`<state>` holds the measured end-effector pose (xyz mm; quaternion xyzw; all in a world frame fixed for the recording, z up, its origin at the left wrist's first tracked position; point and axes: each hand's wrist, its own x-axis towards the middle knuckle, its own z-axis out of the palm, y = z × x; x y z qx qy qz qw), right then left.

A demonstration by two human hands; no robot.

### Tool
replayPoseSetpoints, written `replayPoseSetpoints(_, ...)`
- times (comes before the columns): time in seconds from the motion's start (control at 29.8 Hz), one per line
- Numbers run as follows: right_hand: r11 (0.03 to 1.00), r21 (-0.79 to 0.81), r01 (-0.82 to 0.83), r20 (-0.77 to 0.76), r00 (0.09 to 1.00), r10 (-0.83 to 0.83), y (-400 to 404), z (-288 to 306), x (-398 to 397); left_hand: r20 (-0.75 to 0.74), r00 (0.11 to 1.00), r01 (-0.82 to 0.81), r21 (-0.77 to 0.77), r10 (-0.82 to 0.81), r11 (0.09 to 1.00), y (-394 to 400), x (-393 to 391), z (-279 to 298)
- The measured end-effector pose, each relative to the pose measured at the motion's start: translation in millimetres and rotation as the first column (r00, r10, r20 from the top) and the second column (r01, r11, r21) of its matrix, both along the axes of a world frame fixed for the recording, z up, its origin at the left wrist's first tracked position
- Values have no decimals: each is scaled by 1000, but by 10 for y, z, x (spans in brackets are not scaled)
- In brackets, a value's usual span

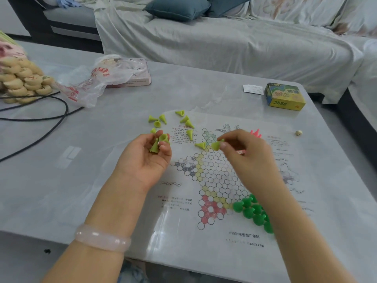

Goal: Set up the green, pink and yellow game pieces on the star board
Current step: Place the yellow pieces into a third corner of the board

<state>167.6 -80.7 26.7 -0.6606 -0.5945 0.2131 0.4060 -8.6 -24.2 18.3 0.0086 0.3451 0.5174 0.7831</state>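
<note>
The star board [216, 176], a printed sheet of circles, lies flat on the desk [204, 92] at the centre right of the frame. Green pieces [252, 210] stand packed together on its lower right point, partly hidden by the right forearm. A few pink pieces [256, 133] show at the upper right of the board, just behind the right hand. Yellow pieces [184, 121] (really a yellow-green) lie scattered on their sides above and to the left of the board's top point, and one more lies just beside that point.

The right hand [246, 158] pinches a single yellow piece [216, 145] between thumb and forefinger, low over the upper part of the board. The left hand [145, 156], palm up to the left of the board, curls its fingers round a couple of yellow pieces [158, 142]. A pale bangle [102, 237] sits on the left wrist.

Further out, a yellow and green box [284, 97] stands at the upper right of the desk with a small white card [253, 89] beside it. A crumpled plastic bag [91, 82] and a pink flat box [132, 73] lie at upper left, near a heap of round wooden discs [24, 80] and black cables [51, 117]. A covered sofa [224, 37] fills the top.
</note>
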Motion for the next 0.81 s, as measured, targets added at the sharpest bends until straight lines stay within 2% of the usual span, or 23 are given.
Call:
replayPoseSetpoints(0.17, 997, -32, -71, 81, 994, 73, 88, -185, -348, 1, 999, -46, -4, 46, 999, 25, -93, 20)
replayPoseSetpoints(0.54, 994, -95, -57, 327, 941, 86, 333, -476, -712, 2, 988, -156, -26, 156, 987, 76, -353, 25)
replayPoseSetpoints(0.81, 991, -111, -80, 388, 914, 117, 325, -480, -733, 10, 989, -149, -16, 149, 989, 46, -433, 40)
